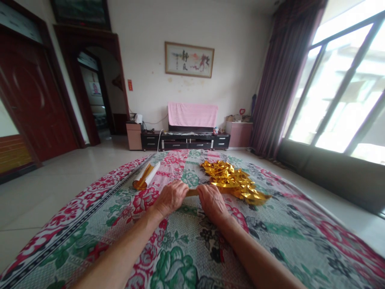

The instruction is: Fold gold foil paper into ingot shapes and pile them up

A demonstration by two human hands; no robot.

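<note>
Both hands meet over the middle of the cloth-covered table. Between them a narrow gold paper strip (193, 192) is stretched, with my left hand (173, 196) closed on one end and my right hand (213, 198) closed on the other. The parts inside the fingers are hidden. Just beyond my right hand lies a heap of shiny folded gold foil pieces (233, 178), pointed at their tips. Farther off to the left, a loosely curled roll of gold and white sheet (147, 176) rests on the cloth, apart from my left hand.
The floral tablecloth (177, 265) covers a table with a rounded far edge. Beyond stands a low black cabinet (188, 141) with a pink cloth (192, 115) over a screen. Purple curtains (272, 80) and a window are at right, a dark red door (33, 96) at left.
</note>
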